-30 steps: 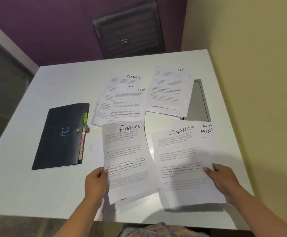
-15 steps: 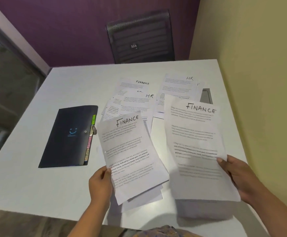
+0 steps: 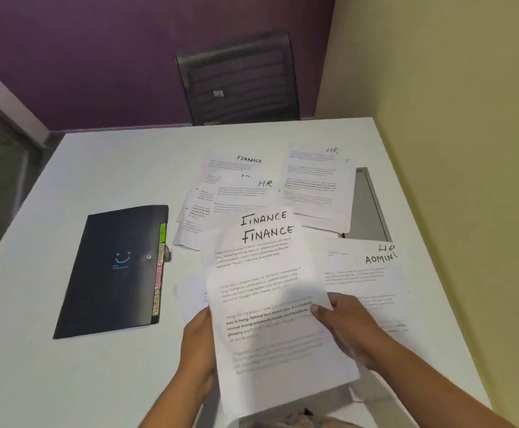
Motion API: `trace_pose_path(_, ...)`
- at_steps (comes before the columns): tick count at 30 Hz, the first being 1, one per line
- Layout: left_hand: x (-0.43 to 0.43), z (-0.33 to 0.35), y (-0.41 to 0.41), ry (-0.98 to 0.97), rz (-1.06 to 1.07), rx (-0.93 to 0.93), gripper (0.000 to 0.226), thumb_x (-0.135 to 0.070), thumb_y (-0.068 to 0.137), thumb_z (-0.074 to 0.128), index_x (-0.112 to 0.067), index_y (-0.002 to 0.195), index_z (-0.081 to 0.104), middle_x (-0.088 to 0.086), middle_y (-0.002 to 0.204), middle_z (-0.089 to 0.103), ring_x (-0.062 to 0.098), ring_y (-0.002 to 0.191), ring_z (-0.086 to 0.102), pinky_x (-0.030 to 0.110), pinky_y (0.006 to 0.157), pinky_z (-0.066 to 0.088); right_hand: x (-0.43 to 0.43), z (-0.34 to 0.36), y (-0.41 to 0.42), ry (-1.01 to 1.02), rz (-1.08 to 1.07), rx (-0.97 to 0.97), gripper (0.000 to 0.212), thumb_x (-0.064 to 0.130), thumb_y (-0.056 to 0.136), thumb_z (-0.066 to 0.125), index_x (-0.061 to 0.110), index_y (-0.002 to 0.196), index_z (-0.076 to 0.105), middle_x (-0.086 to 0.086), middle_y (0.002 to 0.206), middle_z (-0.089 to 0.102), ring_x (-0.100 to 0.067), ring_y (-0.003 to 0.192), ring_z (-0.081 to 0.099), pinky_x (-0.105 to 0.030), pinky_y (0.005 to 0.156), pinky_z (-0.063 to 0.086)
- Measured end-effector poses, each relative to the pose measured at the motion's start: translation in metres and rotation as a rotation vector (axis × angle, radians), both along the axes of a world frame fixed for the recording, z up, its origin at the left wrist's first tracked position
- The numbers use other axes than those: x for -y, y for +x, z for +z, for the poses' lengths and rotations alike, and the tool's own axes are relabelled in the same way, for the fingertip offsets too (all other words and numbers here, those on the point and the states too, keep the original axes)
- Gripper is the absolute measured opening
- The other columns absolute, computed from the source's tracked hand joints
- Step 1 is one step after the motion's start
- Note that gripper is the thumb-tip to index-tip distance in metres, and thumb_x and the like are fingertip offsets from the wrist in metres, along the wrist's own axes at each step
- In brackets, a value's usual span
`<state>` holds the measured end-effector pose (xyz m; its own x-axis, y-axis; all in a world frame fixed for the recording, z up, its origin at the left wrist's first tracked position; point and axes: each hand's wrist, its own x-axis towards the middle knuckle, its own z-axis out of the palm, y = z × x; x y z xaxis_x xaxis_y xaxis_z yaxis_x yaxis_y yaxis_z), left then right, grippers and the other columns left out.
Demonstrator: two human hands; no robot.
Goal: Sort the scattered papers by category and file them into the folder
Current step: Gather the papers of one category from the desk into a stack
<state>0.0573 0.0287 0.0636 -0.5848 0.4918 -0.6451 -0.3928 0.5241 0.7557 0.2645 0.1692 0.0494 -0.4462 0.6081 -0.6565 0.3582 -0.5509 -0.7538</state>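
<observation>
Two sheets headed FINANCE [image 3: 270, 273] are stacked one behind the other and lifted over the table's front middle. My left hand [image 3: 198, 344] grips their left edge and my right hand [image 3: 349, 329] grips their right edge. A black folder [image 3: 113, 270] with coloured index tabs lies shut on the table to the left. Scattered sheets lie behind: one headed FINANCE [image 3: 236, 168], two headed HR [image 3: 242, 196] [image 3: 314, 180], and a sheet marked HR and ADMIN [image 3: 366, 273] under my right hand's side.
The white table [image 3: 66, 366] meets a yellow wall on the right. A grey rectangular cutout [image 3: 366, 208] sits near the table's right edge. A dark mesh chair [image 3: 239, 81] stands behind the table against a purple wall.
My right hand brought its FINANCE sheet leftward and behind the left hand's FINANCE sheet; both hands now hold them as one stack. The HR and ADMIN sheet underneath is uncovered.
</observation>
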Motion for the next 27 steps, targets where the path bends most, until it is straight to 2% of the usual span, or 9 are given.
trace_pose_path(2,0.000,0.007,-0.011,-0.030,-0.028,0.000,0.046,-0.053,0.100,0.040,-0.024,0.094,0.074,0.002,0.088,0.078,0.022,0.086,0.072,0.036,0.079,0.055,0.006,0.003,-0.007,-0.003,0.000,-0.034,0.021,0.008,0.098,0.058,0.004,0.115,0.071,-0.010,0.111,0.077,-0.028,0.105,0.073,-0.050,0.101,0.052)
trace_pose_path(5,0.001,0.013,-0.034,0.041,-0.101,0.049,0.053,-0.059,0.098,0.035,-0.024,0.103,0.074,0.000,0.093,0.079,0.022,0.092,0.073,0.036,0.077,0.057,0.016,0.010,-0.023,0.044,-0.030,-0.023,0.021,0.000,0.098,0.055,-0.001,0.114,0.069,-0.013,0.109,0.077,-0.026,0.100,0.075,-0.043,0.093,0.058)
trace_pose_path(7,0.001,0.017,-0.048,0.118,-0.117,0.132,0.046,-0.052,0.100,0.038,-0.023,0.107,0.072,0.001,0.098,0.078,0.021,0.094,0.074,0.034,0.075,0.055,0.023,0.018,-0.034,0.127,-0.039,-0.004,0.022,-0.006,0.096,0.055,0.001,0.108,0.072,-0.007,0.099,0.079,-0.017,0.089,0.077,-0.031,0.077,0.062)
trace_pose_path(10,0.000,0.020,-0.066,0.263,-0.223,0.122,0.018,-0.019,0.094,0.064,-0.012,0.109,0.070,0.007,0.102,0.077,0.028,0.099,0.073,0.037,0.080,0.058,0.029,0.020,-0.045,0.335,0.004,0.090,0.027,-0.004,0.092,0.062,0.015,0.103,0.076,0.002,0.094,0.080,-0.016,0.089,0.077,-0.045,0.083,0.061)
trace_pose_path(13,-0.007,0.020,-0.079,0.299,-0.286,-0.011,0.020,-0.002,0.083,0.075,-0.016,0.096,0.074,0.000,0.092,0.079,0.021,0.092,0.075,0.027,0.072,0.059,0.031,0.025,-0.057,0.470,-0.053,0.121,0.025,0.000,0.088,0.070,0.022,0.096,0.078,0.006,0.093,0.080,-0.013,0.089,0.076,-0.046,0.085,0.060)
trace_pose_path(20,-0.040,0.030,-0.081,0.465,-0.432,-0.197,0.029,-0.015,0.082,0.077,-0.037,0.099,0.066,-0.023,0.093,0.075,-0.004,0.090,0.070,0.013,0.072,0.056,0.018,0.038,-0.062,0.622,-0.226,0.076,0.028,0.005,0.083,0.078,0.024,0.101,0.070,0.012,0.093,0.076,-0.007,0.090,0.074,-0.019,0.077,0.057)
trace_pose_path(23,-0.053,0.029,-0.078,0.478,-0.417,-0.257,0.032,-0.017,0.077,0.083,-0.037,0.097,0.068,-0.022,0.091,0.075,-0.001,0.091,0.071,0.014,0.070,0.055,0.004,0.044,-0.055,0.637,-0.197,0.114,0.013,0.010,0.080,0.081,0.013,0.083,0.069,0.001,0.071,0.075,-0.022,0.072,0.073,-0.029,0.067,0.060)
trace_pose_path(25,-0.058,0.024,-0.075,0.481,-0.397,-0.279,0.032,-0.016,0.077,0.083,-0.037,0.097,0.070,-0.022,0.094,0.075,-0.001,0.092,0.070,0.014,0.072,0.055,-0.003,0.044,-0.052,0.617,-0.157,0.094,0.022,0.001,0.081,0.077,0.018,0.073,0.067,0.015,0.052,0.066,-0.003,0.051,0.062,-0.011,0.051,0.046)
trace_pose_path(27,-0.063,0.018,-0.072,0.460,-0.405,-0.297,0.029,-0.015,0.079,0.081,-0.039,0.094,0.072,-0.021,0.095,0.075,-0.001,0.093,0.070,0.015,0.074,0.054,-0.012,0.040,-0.048,0.599,-0.088,0.078,0.023,-0.006,0.081,0.074,0.017,0.084,0.073,0.017,0.065,0.071,0.004,0.059,0.064,-0.007,0.056,0.044)
